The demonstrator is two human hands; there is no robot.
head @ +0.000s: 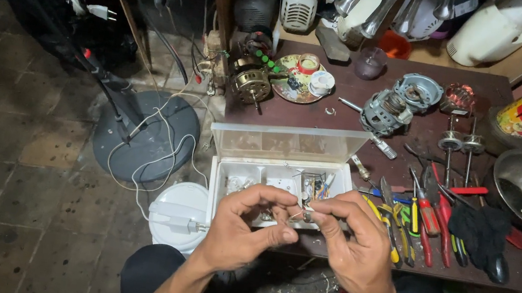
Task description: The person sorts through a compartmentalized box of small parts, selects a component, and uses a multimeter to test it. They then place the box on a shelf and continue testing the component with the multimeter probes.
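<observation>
Pinching a small metal part (303, 214) betw. thumb and fingertips, both hands meet just above the near edge of the dark wooden table (358, 119). Left hand (243, 228) is curled narrow, thumb and forefinger closed on the part's left end; right hand (349, 242) is also narrow, fingers bent over and gripping the same piece from the other side. What the part is exactly, hard to say, too small and half hidden by the fingers, poss. a wire or clip. Both wrists angle inward from the lap, forearms coming up from the bottom of view, palms roughly facing each other. Directly beyond the fingertips sits an open white plastic compartment box (229, 183), clear lid (288, 142) tipped up and back; the hands overlap its front wall. Just right of the right hand lies a row of pliers and screwdrivers (426, 222) w/ red and yellow handles, close enough to crowd that side, and a black cloth (482, 229) past them. Farther beyond, small motors (386, 111) and a brass-coloured motor (249, 79). Left of the left hand the table ends; open tiled floor (16, 168) there, w/ a white round appliance (178, 213) near the left wrist and a grey fan base (145, 134) w/ loose white cable beyond it. Most free room is to the left and toward the body.
</observation>
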